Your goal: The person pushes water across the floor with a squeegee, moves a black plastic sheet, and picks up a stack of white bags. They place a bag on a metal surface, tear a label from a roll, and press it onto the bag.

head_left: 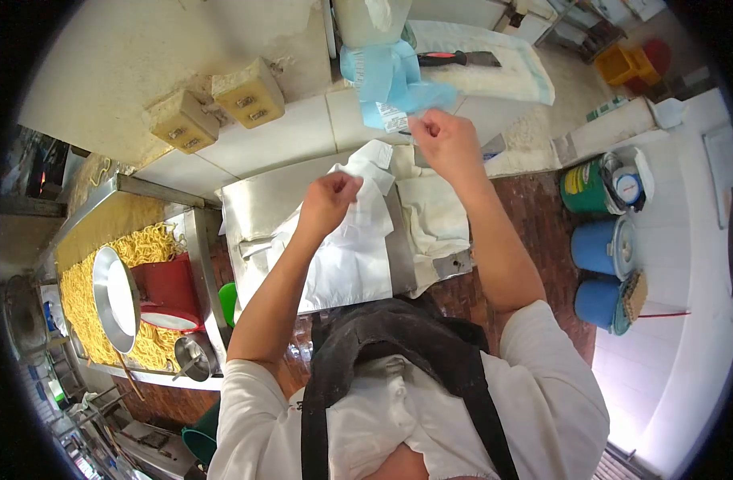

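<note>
White plastic bags or sheets lie on a metal surface in front of my body. Over their left part is my left hand, its fingers curled together; anything between them is too small to make out. My right hand is raised higher up and to the right, thumb and fingers pinched, beside the light blue plastic bag with a printed label. Whether its fingertips grip an edge of that bag cannot be made out. Folded cream cloth or sacking lies right of the white sheets.
A scraper with a black and red handle lies on a pale cloth at the top. Left, a tray of yellow noodles holds a metal bowl and red container. Blue buckets and a green bucket stand right.
</note>
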Available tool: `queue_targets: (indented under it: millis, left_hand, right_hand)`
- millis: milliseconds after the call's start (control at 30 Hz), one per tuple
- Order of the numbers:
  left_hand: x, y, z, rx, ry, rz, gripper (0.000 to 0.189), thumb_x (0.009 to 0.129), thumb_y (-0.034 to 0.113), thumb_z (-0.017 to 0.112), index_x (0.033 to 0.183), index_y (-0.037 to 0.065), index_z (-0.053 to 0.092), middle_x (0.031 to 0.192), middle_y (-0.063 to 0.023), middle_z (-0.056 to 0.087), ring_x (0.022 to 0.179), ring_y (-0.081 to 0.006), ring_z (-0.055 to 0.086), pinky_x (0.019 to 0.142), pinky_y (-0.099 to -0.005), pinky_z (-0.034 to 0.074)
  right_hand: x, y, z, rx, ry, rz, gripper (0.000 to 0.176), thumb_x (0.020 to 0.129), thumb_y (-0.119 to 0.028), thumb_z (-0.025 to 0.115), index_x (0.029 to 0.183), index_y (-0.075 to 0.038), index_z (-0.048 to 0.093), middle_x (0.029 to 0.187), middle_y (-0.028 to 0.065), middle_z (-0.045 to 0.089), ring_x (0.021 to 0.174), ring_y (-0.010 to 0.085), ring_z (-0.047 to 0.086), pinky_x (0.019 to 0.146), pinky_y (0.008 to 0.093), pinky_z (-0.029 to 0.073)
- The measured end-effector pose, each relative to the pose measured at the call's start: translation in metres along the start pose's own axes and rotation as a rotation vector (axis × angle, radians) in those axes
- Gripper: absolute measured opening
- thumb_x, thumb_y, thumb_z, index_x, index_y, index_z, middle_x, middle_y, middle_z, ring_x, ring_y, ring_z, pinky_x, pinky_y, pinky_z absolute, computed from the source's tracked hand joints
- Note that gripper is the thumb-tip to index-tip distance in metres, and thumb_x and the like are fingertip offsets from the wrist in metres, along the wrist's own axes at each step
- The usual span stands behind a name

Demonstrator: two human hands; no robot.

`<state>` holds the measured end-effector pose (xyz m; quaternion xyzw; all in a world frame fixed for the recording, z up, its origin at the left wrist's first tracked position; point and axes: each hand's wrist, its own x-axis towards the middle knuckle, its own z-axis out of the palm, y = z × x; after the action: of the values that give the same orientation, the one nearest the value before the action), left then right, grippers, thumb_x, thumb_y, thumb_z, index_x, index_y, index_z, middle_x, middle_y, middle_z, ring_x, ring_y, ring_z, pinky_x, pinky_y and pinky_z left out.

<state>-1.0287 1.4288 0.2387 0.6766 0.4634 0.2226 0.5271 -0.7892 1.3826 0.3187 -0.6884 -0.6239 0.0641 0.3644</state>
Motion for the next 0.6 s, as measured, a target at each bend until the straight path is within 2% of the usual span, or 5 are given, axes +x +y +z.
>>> queue_targets:
  millis: [133,233,333,433,600]
  left_hand:
    - [0.021,0.063,0.000,-0.171,0.392,0.380,0.040,0.092,0.032,0.071,0.116,-0.001,0.065,0.094,-0.0108,0.066,0.075,-0.0169,0.059,0.069,-0.0319,0.049]
    - [0.050,0.098,-0.003,-0.129,0.509,0.511,0.045,0.088,0.027,0.076,0.120,-0.001,0.062,0.100,-0.0121,0.062,0.075,-0.0202,0.058,0.070,-0.0341,0.050]
    - [0.070,0.117,0.002,-0.015,0.554,0.506,0.039,0.085,0.025,0.079,0.111,-0.001,0.065,0.097,-0.0110,0.061,0.074,-0.0196,0.059,0.070,-0.0337,0.051]
    - [0.088,0.100,0.011,0.023,0.540,0.432,0.033,0.084,0.025,0.081,0.099,-0.001,0.067,0.092,-0.0078,0.062,0.073,-0.0154,0.059,0.069,-0.0304,0.050]
    - [0.098,0.059,0.018,-0.086,0.510,0.335,0.024,0.083,0.017,0.078,0.094,-0.002,0.067,0.094,-0.0137,0.062,0.071,-0.0225,0.062,0.069,-0.0355,0.051]
  right_hand:
    - [-0.004,-0.039,-0.056,-0.025,-0.601,-0.022,0.026,0.090,-0.025,0.072,0.080,-0.002,0.066,0.061,0.0086,0.059,0.056,0.0216,0.056,0.055,0.0353,0.043]
    - [0.001,-0.055,-0.070,0.290,-0.553,-0.005,0.026,0.091,-0.026,0.072,0.082,-0.002,0.066,0.060,0.0058,0.059,0.052,0.0228,0.053,0.054,0.0349,0.043]
    - [0.023,-0.065,-0.055,0.344,-0.011,0.224,0.025,0.087,-0.027,0.073,0.090,-0.003,0.068,0.078,0.0103,0.065,0.077,0.0303,0.062,0.074,0.0427,0.050]
    - [0.051,-0.021,-0.007,0.107,0.469,-0.230,0.024,0.084,-0.025,0.075,0.096,-0.006,0.069,0.087,0.0070,0.065,0.089,0.0314,0.061,0.082,0.0443,0.048]
    - [0.048,0.013,0.022,-0.182,0.172,-0.202,0.021,0.084,-0.015,0.074,0.104,-0.010,0.072,0.093,0.0098,0.067,0.097,0.0266,0.062,0.081,0.0371,0.052]
